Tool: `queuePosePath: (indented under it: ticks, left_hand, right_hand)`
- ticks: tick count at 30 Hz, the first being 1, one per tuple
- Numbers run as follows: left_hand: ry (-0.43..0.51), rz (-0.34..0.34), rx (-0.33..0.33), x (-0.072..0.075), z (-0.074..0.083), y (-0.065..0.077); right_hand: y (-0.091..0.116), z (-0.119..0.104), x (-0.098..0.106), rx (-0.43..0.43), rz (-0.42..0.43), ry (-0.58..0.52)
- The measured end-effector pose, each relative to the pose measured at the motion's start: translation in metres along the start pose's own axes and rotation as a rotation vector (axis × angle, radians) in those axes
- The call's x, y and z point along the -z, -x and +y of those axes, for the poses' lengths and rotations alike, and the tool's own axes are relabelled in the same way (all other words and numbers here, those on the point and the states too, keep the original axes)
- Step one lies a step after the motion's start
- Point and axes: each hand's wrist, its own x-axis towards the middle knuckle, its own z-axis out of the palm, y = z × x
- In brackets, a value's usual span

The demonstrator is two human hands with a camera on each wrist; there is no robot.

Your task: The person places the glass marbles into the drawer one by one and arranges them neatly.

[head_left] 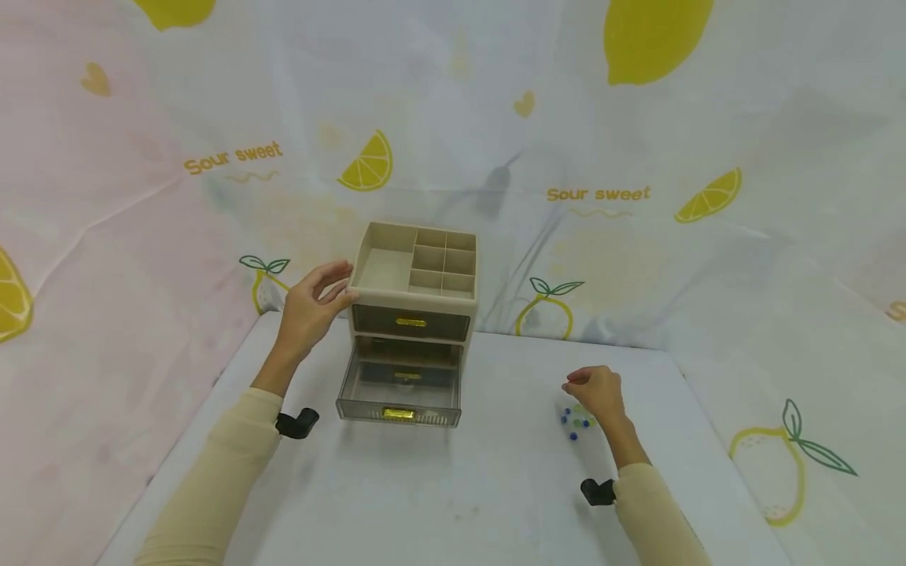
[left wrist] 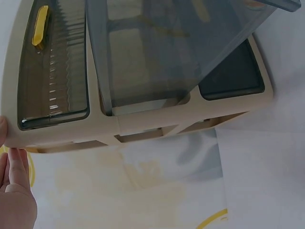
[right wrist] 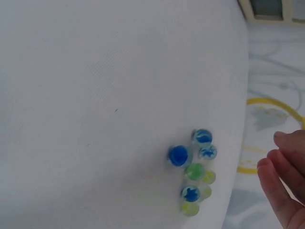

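Observation:
A beige desktop organizer (head_left: pixel 414 297) with smoky see-through drawers stands at the back of the white table. Its middle drawer (head_left: pixel 399 410) is pulled out, while the top drawer (head_left: pixel 410 321) is closed. My left hand (head_left: pixel 311 305) grips the organizer's upper left corner, thumb at the front and fingers along the side. Over to the right, several blue, green and yellowish glass marbles (right wrist: pixel 194 171) lie in a loose cluster. My right hand (head_left: pixel 598 391) hovers just above them, fingers loosely bent, and no marble shows between thumb and fingertips in the right wrist view.
The organizer's top has one large tray and several small compartments (head_left: pixel 428 257). A lemon-printed cloth (head_left: pixel 453 118) hangs behind the white table (head_left: pixel 510 472). Black camera mounts (head_left: pixel 598 492) sit at both wrists.

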Motion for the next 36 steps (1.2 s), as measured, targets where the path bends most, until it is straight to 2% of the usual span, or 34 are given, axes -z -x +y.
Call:
queuePosePath:
  ticks: [13,21,29,36]
  left_hand:
    - [-0.014,0.003,0.013,0.001,-0.001,-0.001]
    - [-0.013,0.001,0.009,0.002,0.000,-0.001]
    - [-0.013,0.006,-0.003,0.002,0.001,-0.003]
    - [-0.008,-0.004,0.012,0.000,-0.001,0.001]
  right_hand:
    - [0.013,0.035,0.008,-0.100,-0.046,0.067]
    - [0.018,0.042,0.001,-0.142,-0.055,0.047]
    - [0.021,0.044,-0.007,-0.129,-0.045,0.015]
    - [0.028,0.046,-0.007,-0.141,-0.042,0.007]
